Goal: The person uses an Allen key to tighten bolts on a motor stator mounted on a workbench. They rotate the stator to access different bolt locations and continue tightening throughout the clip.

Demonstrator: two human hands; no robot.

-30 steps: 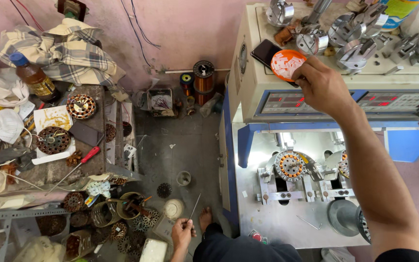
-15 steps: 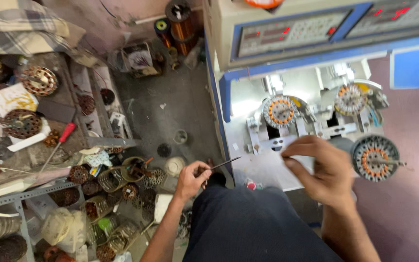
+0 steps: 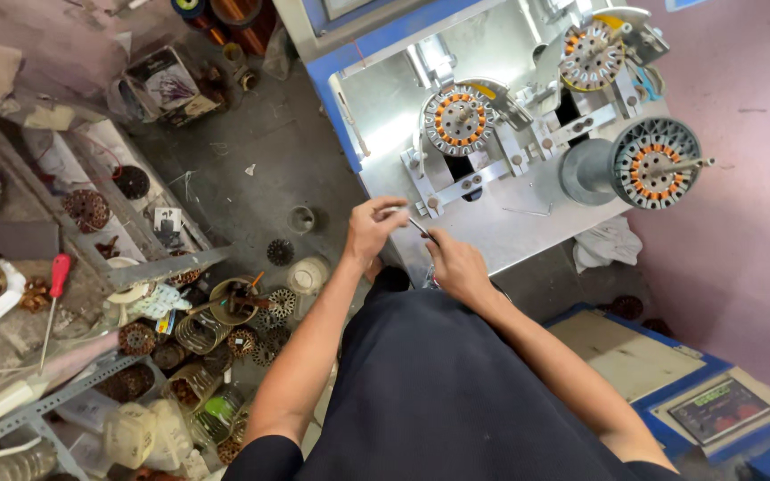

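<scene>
Both our hands have met near the winding machine (image 3: 528, 191): left hand (image 3: 372, 228) and right hand (image 3: 456, 264) pinch a thin tool (image 3: 418, 226), while its two mounted stators (image 3: 458, 119) sit unwound.

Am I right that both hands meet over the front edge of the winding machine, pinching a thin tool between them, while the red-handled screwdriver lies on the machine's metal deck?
Not quite. The left hand and right hand do meet at the winding machine over a thin tool, but the head view shows the red-handled screwdriver lying on the cluttered bench at the far left, not on the deck.
</scene>
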